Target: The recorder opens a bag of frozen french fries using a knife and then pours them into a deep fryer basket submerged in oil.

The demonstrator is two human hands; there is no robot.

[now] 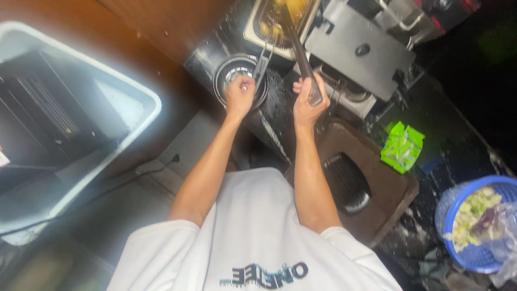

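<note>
My right hand [307, 99] grips the handles of long dark tongs [295, 43] that reach into a fryer basin [280, 19] of yellow fried food. My left hand [240, 92] is closed on the handle of a wire fry basket [262, 62]. That hand hovers over a round black pot [229, 73] standing on the dark counter beside the fryer. Both forearms stretch forward from my white shirt.
A grey fryer lid [355, 51] lies right of the basin. A brown tray [366, 183] with a dark ridged dish sits near my right elbow. A green packet [403, 145] and a blue basket of chopped vegetables [474, 221] are at right. A large pale bin [81, 124] stands at left.
</note>
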